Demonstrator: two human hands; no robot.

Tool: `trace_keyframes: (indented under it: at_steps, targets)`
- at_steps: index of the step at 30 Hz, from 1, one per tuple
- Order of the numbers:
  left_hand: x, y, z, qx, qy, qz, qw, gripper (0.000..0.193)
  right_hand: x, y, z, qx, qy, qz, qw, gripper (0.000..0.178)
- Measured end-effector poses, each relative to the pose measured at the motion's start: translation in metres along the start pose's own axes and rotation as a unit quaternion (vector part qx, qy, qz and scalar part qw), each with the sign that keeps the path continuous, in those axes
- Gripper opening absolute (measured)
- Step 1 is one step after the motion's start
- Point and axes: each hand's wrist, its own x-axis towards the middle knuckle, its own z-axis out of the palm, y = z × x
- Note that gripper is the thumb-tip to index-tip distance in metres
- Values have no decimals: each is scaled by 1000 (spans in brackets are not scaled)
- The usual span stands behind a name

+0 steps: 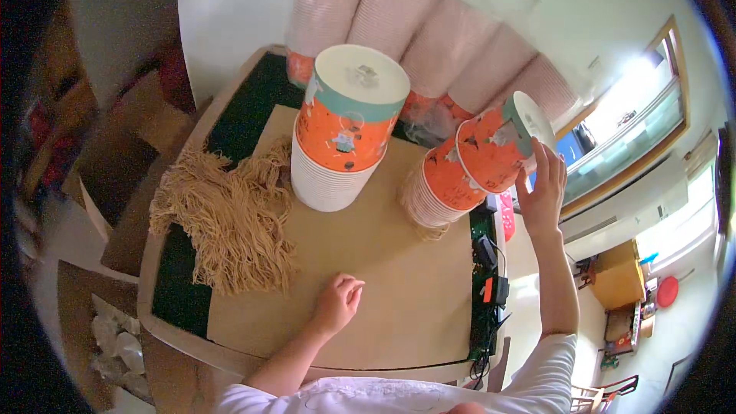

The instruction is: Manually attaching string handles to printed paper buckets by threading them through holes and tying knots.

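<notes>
Near the top of the leaning right stack of paper buckets [445, 176], my right hand [543, 188] grips the uppermost orange bucket [494, 146] by its closed end. That bucket is upside down and tilted, its rim standing out over the one beneath. My left hand [339, 307] hovers over or rests on the brown board [383, 291], fingers curled in, with nothing visible in them. A second stack of upside-down buckets [345, 130], orange with a teal band and white rims, stands upright beyond it. A heap of tan cords [230, 218] lies to the left.
Long plastic-wrapped sleeves of stacked buckets [429, 23] line the back against the wall. Black cables and a power adapter [497, 290] lie along the table's right edge. Cardboard pieces [92, 322] and a plastic bag [119, 345] are at the left below the table.
</notes>
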Motion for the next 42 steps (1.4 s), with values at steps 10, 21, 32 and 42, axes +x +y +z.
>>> trace_keyframes:
  at_steps: [10,21,32,42]
  targets:
    - [11,12,-6,-18,-31,-50,998,9,-16,-9,32,-8,-37,12,999,65]
    - [12,20,-13,10,-27,-29,999,8,-24,-31,47,-47,-54,16,997,62]
    - [8,6,-4,6,-14,-6,1000,8,-22,-31,49,-67,-59,5,996,56]
    - [8,10,-9,-3,-19,-12,1000,9,-21,-35,37,2,-115,5,993,67]
